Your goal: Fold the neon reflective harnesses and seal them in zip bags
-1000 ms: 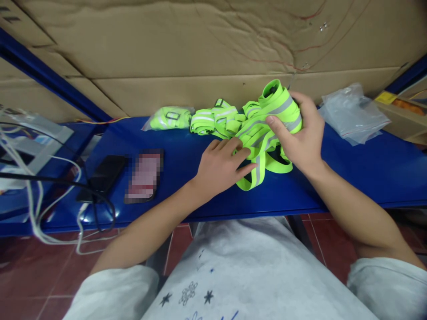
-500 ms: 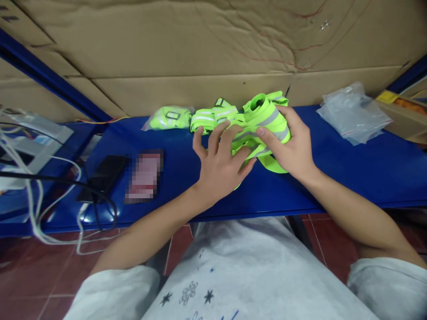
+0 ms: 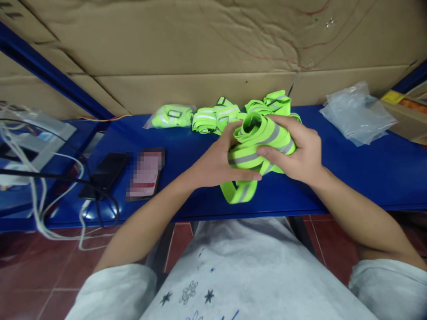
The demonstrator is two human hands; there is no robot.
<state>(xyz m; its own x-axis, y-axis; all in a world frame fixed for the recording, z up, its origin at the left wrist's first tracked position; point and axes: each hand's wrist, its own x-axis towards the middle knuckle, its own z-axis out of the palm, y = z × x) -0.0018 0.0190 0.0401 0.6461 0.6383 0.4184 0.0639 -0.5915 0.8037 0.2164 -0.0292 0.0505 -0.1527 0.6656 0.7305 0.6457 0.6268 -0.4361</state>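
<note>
Both of my hands grip one rolled neon-yellow reflective strap (image 3: 253, 149) with grey stripes, held above the blue shelf. My left hand (image 3: 222, 160) wraps its left side, thumb across the lower front. On the right side, my right hand (image 3: 300, 149) is closed round the roll with its thumb on the front. A loop of the strap hangs beneath the roll. Just behind lie more bundled reflective straps (image 3: 216, 116), partly hidden by my hands. Left of these is a clear plastic bag (image 3: 171, 117) with a neon strap and black buckle inside.
Clear plastic bags (image 3: 360, 115) lie in a pile at the right of the blue shelf (image 3: 187, 195). A pixelated phone (image 3: 146, 174) and a black device (image 3: 105, 175) lie at the left, near white and black cables (image 3: 40, 200). Cardboard (image 3: 187, 53) stands behind.
My left hand has gone from spread fingers over the strap to gripping its left side. The roll has come lower and nearer me, uncovering bundled straps behind. A loop now hangs below.
</note>
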